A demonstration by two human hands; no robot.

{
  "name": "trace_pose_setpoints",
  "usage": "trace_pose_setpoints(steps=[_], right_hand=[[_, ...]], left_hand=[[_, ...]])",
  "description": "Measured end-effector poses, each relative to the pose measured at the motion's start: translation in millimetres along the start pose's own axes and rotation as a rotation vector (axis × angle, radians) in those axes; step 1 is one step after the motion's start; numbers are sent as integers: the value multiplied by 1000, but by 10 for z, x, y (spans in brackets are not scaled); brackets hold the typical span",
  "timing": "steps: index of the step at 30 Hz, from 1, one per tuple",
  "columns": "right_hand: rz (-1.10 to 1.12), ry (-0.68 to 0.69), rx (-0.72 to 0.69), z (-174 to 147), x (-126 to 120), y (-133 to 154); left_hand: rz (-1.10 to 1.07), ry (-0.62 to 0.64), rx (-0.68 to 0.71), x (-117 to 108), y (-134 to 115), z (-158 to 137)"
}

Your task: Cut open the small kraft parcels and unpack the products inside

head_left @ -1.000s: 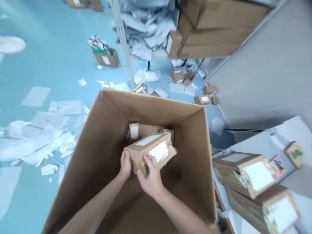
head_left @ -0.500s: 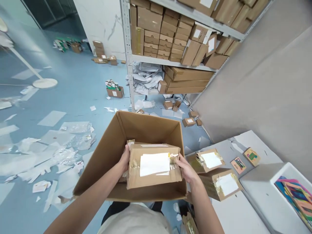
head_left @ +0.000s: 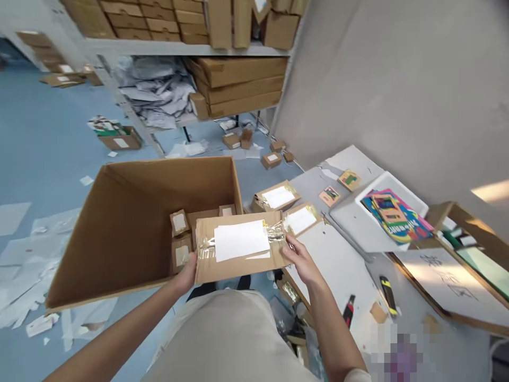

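A taped cardboard box with a white label on top is held between my two hands. My left hand grips its left end, and my right hand is closed on the right end. The box is over the right front edge of a large open carton. Inside that carton lie several smaller labelled boxes. To the right, two more labelled parcels rest on the white table, one partly behind the held box.
On the white table are a red utility knife, a yellow-black cutter, a white bin of colourful books and an open box. A shelf rack stands ahead. Paper scraps litter the left floor.
The held box has come up out of the large carton's middle to its right edge, nearer the table. The view has turned right, showing more of the table. Both hands keep their hold.
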State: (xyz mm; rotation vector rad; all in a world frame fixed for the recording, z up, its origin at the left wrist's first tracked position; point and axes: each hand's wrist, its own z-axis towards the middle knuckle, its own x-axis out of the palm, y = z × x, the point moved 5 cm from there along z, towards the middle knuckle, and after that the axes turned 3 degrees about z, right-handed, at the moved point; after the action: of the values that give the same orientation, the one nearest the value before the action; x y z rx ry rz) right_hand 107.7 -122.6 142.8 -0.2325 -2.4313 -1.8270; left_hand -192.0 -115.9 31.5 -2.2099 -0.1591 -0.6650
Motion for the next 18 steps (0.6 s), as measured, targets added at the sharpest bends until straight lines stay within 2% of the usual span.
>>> trace_pose_setpoints(steps=[3, 5, 8, 12, 18], right_hand=[[29, -81, -1, -249, -286, -171], [63, -155, 8, -424, -453, -297], [97, -320, 14, -768, -671, -446], [157, -522, 23, -1372, -811, -580], [239, -911, 14, -2129, -1000, -1019]], left_hand=[[93, 18, -138, 273, 256, 5], [126, 81, -175, 469, 353, 49], [192, 166, -163, 729, 431, 163], [324, 179, -126, 990, 504, 254], [617, 522, -158, 1604, 764, 270]])
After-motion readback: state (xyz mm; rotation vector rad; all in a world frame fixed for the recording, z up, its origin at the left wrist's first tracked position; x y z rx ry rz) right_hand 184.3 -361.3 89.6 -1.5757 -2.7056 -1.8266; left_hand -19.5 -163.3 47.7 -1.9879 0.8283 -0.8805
